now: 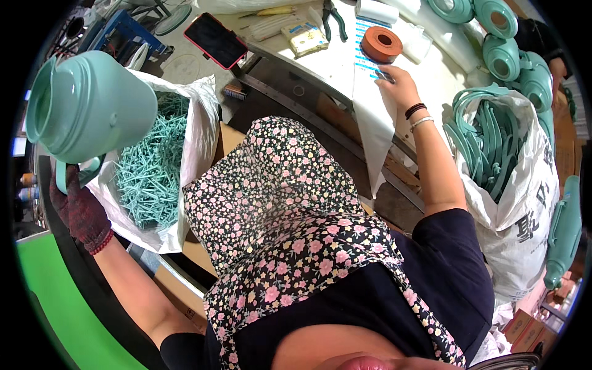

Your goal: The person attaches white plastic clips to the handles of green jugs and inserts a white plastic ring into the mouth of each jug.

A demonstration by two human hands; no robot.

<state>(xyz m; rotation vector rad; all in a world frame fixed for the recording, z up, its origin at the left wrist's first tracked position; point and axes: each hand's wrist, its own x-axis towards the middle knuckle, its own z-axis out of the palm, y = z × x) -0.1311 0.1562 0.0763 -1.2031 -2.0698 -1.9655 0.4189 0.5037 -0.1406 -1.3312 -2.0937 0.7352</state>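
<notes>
My left hand [83, 213], in a dark red knitted glove, is closed round the handle of a mint-green plastic jug [108, 105]. The jug is raised and tilted at the left, over a white sack [200, 117] filled with thin green plastic pieces [151, 166]. At the table, my bare right hand [399, 89] has its fingers pinched at a white sheet with blue printed strips [365, 52]. A small dark thing shows at the fingertips, too small to name. The sheet's lower part hangs over the table edge. An orange-brown tape roll [382, 44] lies just beyond that hand.
On the table [296, 68] lie pliers [334, 21], a small yellow-and-white packet [304, 38] and white rolls [377, 11]. A red-edged phone [216, 40] sits at its left corner. Green jugs [499, 55] cluster far right, above a sack of green curved strips [493, 142].
</notes>
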